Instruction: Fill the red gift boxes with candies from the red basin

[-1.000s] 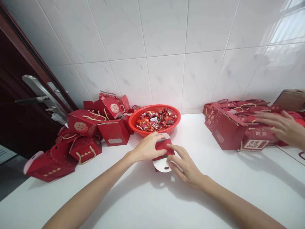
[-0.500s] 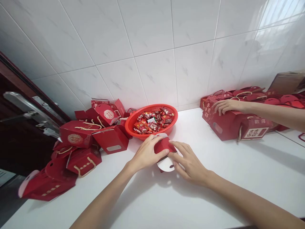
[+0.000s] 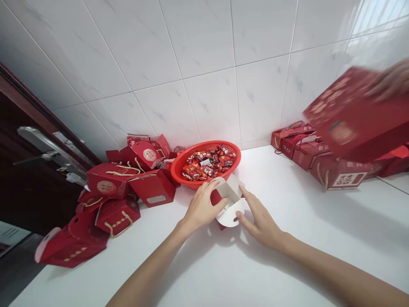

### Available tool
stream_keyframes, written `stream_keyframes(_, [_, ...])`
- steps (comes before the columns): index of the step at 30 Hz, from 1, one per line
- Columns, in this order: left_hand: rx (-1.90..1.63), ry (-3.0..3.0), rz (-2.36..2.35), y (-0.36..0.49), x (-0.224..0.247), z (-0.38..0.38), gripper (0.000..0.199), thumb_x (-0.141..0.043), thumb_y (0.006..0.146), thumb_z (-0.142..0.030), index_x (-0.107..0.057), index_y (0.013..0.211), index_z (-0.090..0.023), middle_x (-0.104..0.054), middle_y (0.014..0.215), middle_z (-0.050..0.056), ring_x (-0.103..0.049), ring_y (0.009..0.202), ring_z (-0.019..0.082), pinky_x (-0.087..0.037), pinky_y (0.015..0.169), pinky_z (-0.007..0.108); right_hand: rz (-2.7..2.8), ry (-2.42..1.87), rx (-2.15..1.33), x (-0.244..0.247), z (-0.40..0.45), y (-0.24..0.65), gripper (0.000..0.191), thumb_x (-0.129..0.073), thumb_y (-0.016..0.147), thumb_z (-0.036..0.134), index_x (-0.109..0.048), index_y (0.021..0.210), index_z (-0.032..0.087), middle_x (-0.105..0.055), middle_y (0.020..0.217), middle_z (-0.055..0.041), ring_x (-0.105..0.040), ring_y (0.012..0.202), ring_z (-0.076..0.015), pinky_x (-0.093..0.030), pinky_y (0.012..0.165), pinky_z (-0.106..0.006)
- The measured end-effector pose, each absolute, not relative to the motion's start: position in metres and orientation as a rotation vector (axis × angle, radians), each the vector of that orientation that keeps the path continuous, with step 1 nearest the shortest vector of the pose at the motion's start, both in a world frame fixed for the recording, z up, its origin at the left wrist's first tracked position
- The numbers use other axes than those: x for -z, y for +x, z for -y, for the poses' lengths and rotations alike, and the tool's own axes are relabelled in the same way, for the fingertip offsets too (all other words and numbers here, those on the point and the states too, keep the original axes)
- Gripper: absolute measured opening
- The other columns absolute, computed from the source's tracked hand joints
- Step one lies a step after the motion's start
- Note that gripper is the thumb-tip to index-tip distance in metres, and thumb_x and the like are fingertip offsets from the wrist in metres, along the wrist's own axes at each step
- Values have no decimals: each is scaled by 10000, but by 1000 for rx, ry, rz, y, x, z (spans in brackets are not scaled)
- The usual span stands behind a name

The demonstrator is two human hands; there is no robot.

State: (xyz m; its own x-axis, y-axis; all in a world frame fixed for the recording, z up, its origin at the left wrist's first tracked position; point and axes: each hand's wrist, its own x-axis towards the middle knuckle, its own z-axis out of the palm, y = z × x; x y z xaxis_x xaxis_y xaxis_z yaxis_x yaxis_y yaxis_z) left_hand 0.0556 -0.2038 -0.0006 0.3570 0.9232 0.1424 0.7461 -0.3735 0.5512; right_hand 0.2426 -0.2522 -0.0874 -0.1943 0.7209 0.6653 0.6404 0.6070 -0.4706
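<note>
A small paper gift box (image 3: pixel 229 219), red outside and white inside, stands on the white table with its top flaps spread. My left hand (image 3: pixel 203 204) grips its left side, thumb over a red flap. My right hand (image 3: pixel 260 219) holds its right side, fingertips on a raised white flap and thumb by the round hole of the front flap. The white inside shows between my hands; its bottom is partly hidden. Just behind the box stands a red plastic basket (image 3: pixel 175 169) of wrapped candies (image 3: pixel 207 164).
Red gift boxes with cord handles (image 3: pixel 110 181) are piled at left beside a door handle (image 3: pixel 36 138). More boxes (image 3: pixel 347 175) line the right. Another person's hand (image 3: pixel 391 81) holds a large red box (image 3: pixel 354 115) in the air there. A tiled wall (image 3: pixel 211 102) rises behind.
My right hand has pulled the right flap up and outward, exposing the white inside. The other person's hand has lifted the large red box off the table toward the upper right.
</note>
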Motion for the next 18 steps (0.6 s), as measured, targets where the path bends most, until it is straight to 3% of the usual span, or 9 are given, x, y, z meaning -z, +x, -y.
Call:
stream_keyframes(3, [-673, 2099, -1402, 50, -1, 200, 616, -597, 779, -303, -519, 1382, -204, -518, 1458, 109, -440, 1376, 304, -336, 1166, 469, 1851, -1096, -184, 91, 251, 243, 683, -453, 993, 355, -111, 1574, 245, -565, 1377, -149, -602, 1179, -267, -541, 959, -446])
stream_keyframes(7, [-669, 1755, -1195, 31, -7, 194, 696, -548, 704, -246, -526, 1397, -187, -467, 1525, 76, -424, 1388, 319, -394, 1125, 431, 1747, -1136, -465, 89, 252, 242, 664, -472, 975, 426, -217, 1553, 221, -590, 1333, -149, -622, 1127, -266, -547, 946, -446])
stream_keyframes(12, [-645, 1510, -957, -1, -6, 190, 820, -682, 630, -238, -511, 1432, -239, -343, 1603, 56, -380, 1399, 388, -436, 1068, 441, 1585, -1104, -889, 78, 254, 242, 742, -564, 911, 518, -272, 1532, 236, -597, 1302, -126, -617, 1115, -261, -529, 972, -450])
stream_keyframes(18, [-475, 1381, -867, -17, -3, 188, 999, -811, 635, -268, -362, 1527, -265, -454, 1526, 90, -409, 1377, 366, -359, 1111, 467, 1457, -1010, -1167, 79, 252, 242, 801, -646, 854, 528, -293, 1517, 250, -565, 1319, -123, -572, 1181, -269, -514, 981, -446])
